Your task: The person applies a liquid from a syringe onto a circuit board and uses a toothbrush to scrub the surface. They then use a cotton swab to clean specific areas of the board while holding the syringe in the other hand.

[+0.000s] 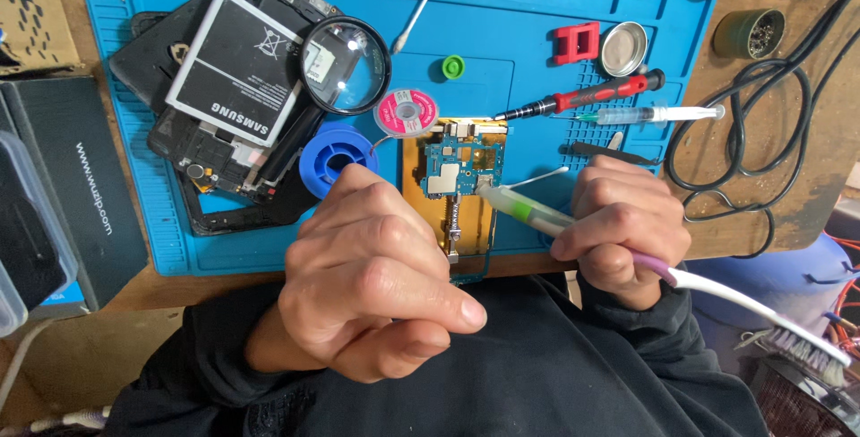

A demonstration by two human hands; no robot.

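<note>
circuit board [462, 161] between hands, toothbrush [537, 215] touching

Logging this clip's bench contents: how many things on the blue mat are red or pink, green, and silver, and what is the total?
Red or pink: 3 - red clip block, red-handled screwdriver, pink wick spool
Green: 1 - small green ring
Silver: 1 - round metal dish
Total: 5
</note>
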